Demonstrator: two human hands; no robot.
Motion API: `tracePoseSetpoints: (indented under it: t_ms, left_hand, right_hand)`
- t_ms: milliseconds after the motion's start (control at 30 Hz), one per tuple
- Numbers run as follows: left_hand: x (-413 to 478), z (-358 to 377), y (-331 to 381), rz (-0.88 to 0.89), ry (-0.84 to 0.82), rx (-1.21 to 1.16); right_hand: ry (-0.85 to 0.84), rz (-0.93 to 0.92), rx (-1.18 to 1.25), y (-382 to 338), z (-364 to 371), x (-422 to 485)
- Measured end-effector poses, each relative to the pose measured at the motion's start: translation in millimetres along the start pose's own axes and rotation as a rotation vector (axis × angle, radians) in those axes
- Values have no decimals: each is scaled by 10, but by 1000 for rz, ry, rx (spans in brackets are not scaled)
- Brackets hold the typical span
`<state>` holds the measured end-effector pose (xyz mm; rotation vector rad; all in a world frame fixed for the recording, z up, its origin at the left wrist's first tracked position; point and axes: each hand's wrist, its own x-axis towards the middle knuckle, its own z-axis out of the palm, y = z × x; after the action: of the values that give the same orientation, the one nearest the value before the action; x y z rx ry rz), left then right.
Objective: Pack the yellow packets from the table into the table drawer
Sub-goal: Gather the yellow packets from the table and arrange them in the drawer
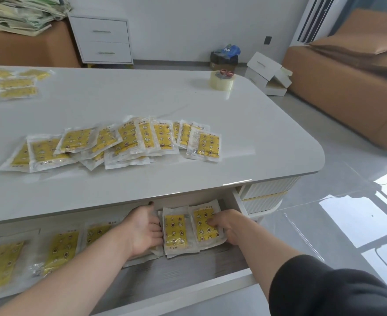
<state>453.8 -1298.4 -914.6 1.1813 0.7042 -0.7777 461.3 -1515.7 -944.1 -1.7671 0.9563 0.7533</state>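
Observation:
Both hands are inside the open table drawer point(188, 290). My right hand point(228, 226) grips a yellow packet point(205, 225) at the drawer's right end, thumb on top of it. My left hand point(144, 231) rests flat against the left side of a second yellow packet point(176, 231) beside it. More yellow packets point(60, 249) lie in a row along the drawer's left part. A spread pile of several yellow packets point(128, 142) lies on the white tabletop point(256, 133), and a smaller group of packets point(14, 84) sits at the far left.
A roll of clear tape point(221, 80) with red scissors on it stands at the table's far right. Beyond the table are a white drawer cabinet point(103, 39), white boxes point(268, 74) on the floor and brown cardboard point(347, 87) at the right.

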Motion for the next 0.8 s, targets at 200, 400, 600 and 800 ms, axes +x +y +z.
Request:
tracePoseSetpoints:
  t_ms: [200, 400, 600, 800]
  left_hand:
    - [73, -247, -76, 2, -81, -270]
    - [79, -293, -116, 10, -136, -331]
    - [49, -274, -160, 25, -194, -296]
    - [-6, -257, -217, 6, -221, -271]
  right_hand:
    - [144, -216, -479, 7, 125, -197]
    - [309, -281, -565, -70, 79, -163]
    - [249, -370, -714, -54, 0, -244]
    - [92, -510, -992, 55, -100, -280]
